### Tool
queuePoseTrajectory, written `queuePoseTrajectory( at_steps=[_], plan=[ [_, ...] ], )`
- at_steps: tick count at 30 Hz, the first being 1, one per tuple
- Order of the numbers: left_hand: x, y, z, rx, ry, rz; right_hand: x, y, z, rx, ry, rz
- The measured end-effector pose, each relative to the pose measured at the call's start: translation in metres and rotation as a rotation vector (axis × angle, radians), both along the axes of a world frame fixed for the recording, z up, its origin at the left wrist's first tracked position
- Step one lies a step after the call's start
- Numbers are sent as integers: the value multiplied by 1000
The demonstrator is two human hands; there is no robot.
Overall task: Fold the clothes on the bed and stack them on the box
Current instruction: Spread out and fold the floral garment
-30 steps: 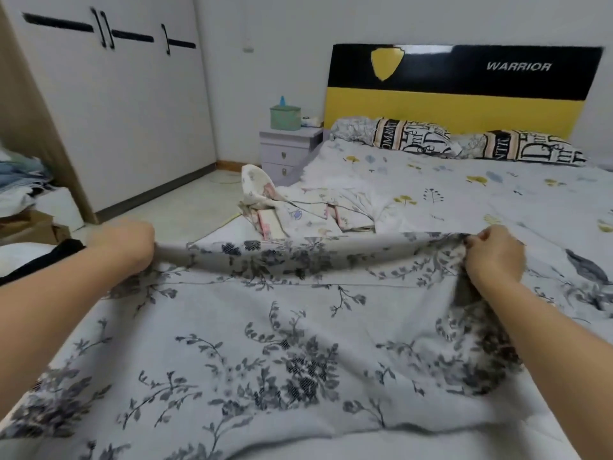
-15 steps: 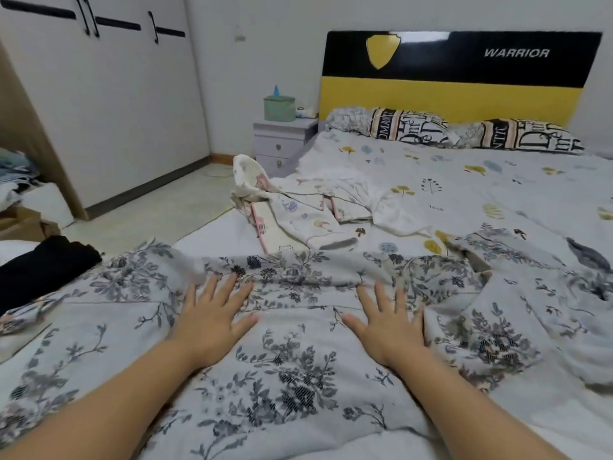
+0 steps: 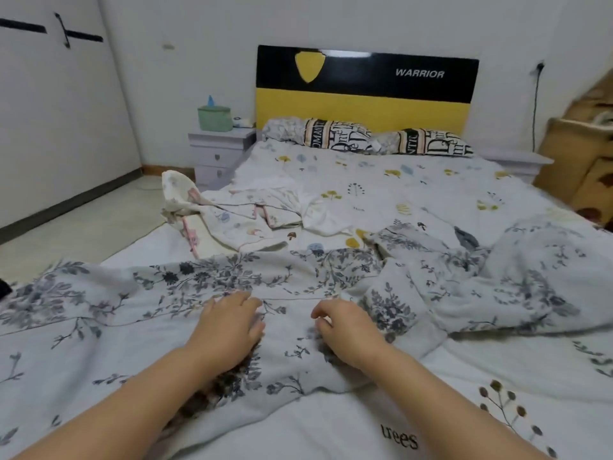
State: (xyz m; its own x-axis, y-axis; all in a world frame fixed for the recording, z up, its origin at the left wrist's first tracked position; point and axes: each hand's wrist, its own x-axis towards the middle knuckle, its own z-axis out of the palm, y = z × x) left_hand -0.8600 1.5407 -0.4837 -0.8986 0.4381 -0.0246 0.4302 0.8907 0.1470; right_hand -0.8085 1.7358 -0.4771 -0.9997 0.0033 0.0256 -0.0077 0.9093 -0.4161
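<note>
A thin grey floral cotton garment lies spread across the lower frame on the bed. The left hand and right hand rest on it, fingers curled, holding nothing. It looks soft and light; its edges seem best to grip.

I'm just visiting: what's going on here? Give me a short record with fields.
place: bed in a bedroom
garment in work: grey floral garment, spread flat, rumpled at the right
left hand: rests on the garment, fingers loosely curled
right hand: on the garment, fingers bent
waiting: pale printed clothes, unfolded, further up the bed
folding: none visible yet
</note>
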Motion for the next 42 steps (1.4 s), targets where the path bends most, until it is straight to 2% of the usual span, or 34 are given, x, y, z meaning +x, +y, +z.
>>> queuePoseTrajectory(
  at_steps=[5, 9, 12, 15, 18, 21, 24, 27, 28, 31, 36, 38, 40, 42],
  plan=[
    [27, 60, 7, 34, 1, -128, 41, 58, 8, 30, 72, -162],
    [41, 107, 10, 68, 26, -201, 65, 120, 11, 76, 184, -375],
    [48, 141, 6, 125, 24, -235, 76, 171, 10, 186, 215, -597],
    [50, 173, -5, 74, 43, -250, 84, 222, 9, 301, 84, -788],
    [44, 195, -23, -5, 8, -242, 89, 267, 5, 412, -103, -857],
    [33, 200, -43, -95, -3, -238, 87, 301, -6, 421, -205, -860],
    [28, 201, -54, -116, -45, -235, 82, 320, -19, 399, -306, -767],
    [24, 202, -58, -152, -58, -186, 82, 323, -22, 377, -256, -682],
    [24, 201, -60, -109, -50, -190, 84, 321, -19, 372, -208, -668],
    [23, 201, -67, -94, -70, -197, 90, 310, 8, 437, -169, -582],
    [34, 201, -51, -107, -73, -186, 97, 263, 66, 490, -309, -455],
    [39, 201, -40, -73, -107, -154, 98, 231, 87, 314, -279, -394],
    [54, 204, -23, 2, -117, -122, 102, 200, 109, -66, -169, -360],
    [70, 204, -7, 231, -129, -67, 105, 175, 126, -474, -63, -335]
  ],
)
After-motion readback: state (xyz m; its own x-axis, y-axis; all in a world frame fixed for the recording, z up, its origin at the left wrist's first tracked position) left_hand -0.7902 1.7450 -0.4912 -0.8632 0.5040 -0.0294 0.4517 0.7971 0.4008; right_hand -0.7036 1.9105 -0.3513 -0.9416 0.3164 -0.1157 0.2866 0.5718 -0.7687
